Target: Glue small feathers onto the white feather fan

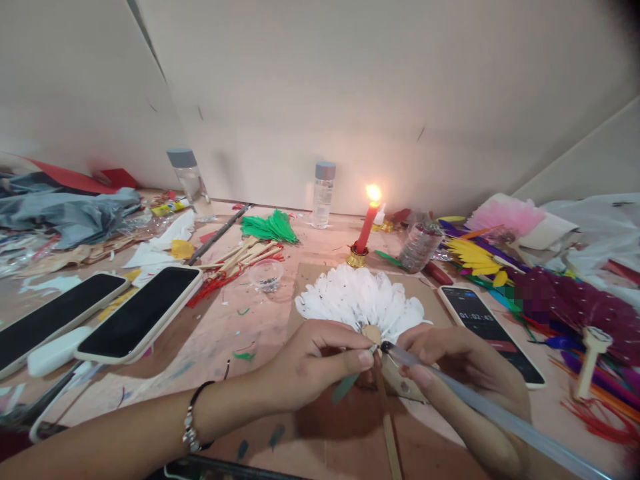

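Observation:
My left hand [325,363] is closed, with thumb and forefinger pinching a small green feather [345,388] by its pale quill end. My right hand [465,377] grips a long translucent glue stick [480,400], and its blackened tip almost meets the quill. Whether the two touch, I cannot tell. Just beyond my fingertips a white feather fan [360,297] lies spread on a piece of brown cardboard [310,275]. A round wooden piece [371,332] sits at the fan's base, and a thin wooden handle [390,433] runs toward me, partly hidden by my hands.
A lit red candle [367,227] stands in a gold holder [357,256] behind the fan. Phones [140,317] lie left, another phone [493,333] right. Green feathers [270,227], a small clear cup [267,275], bottles [324,197] and a maroon fan [565,300] surround the work.

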### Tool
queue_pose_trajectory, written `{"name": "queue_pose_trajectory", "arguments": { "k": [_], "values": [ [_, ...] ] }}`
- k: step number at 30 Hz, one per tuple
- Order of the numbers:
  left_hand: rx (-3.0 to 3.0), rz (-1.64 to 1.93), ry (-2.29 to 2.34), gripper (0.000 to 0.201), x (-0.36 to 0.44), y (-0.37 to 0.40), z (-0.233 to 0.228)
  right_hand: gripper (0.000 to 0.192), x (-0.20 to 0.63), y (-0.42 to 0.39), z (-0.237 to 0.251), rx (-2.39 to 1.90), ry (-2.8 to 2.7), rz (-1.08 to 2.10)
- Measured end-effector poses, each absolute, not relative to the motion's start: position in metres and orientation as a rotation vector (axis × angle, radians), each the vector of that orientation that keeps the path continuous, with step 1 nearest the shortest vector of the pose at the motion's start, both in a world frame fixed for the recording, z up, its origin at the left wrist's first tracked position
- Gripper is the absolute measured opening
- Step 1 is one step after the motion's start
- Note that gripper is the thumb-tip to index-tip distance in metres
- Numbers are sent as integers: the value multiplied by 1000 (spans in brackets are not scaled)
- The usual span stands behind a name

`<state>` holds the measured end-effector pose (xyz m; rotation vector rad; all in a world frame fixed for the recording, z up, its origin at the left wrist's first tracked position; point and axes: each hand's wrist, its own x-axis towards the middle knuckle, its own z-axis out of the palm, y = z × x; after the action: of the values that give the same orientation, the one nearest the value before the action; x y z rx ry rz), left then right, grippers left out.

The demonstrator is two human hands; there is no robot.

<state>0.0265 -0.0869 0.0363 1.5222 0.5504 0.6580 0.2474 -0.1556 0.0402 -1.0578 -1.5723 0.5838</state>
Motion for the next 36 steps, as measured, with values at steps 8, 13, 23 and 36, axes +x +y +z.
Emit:
{"name": "queue_pose_trajectory", "arguments": {
  "k": [8,13,23,36],
  "values": [
    [1574,662,579,53,28,-88,36,10,245,-154,38,-929,-1585,553],
    [1660,663,522,59,29,-90,43,13,243,-158,46,-1054,-1534,525],
    [1674,693,598,50,28,-90,40,15,244,-154,42,-954,-1627,521],
    [1993,798,720,38,27,-84,23,15,245,-150,33,-733,-1672,623]
  ]
}}
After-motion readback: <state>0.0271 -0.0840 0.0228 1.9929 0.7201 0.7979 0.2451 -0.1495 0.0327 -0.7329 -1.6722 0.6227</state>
